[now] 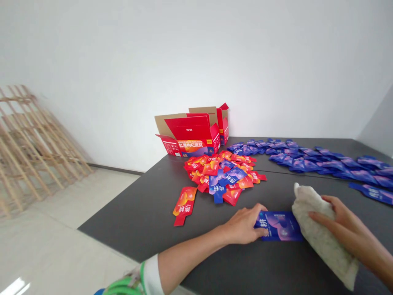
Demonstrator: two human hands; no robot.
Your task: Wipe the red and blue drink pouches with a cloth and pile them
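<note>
My left hand [247, 225] pinches the narrow end of a blue pouch [281, 227], which lies flat on the dark table. In my right hand [344, 223] is a whitish cloth bag [321, 235], gripped from above and tilted. The near end of this bag touches or overlaps the pouch's right edge. A single red pouch [185, 203] rests left of my left hand. Beyond it is a loose heap of red pouches [211, 167], with a few blue pouches [231, 176] on top.
Rows of overlapping blue pouches [310, 162] run along the table's back and right. An open red carton [193, 137] stands at the back left, with a second carton [223, 125] behind it. Wooden poles [30, 143] lean against the wall at far left. The dark table [135, 217] ends at its left edge.
</note>
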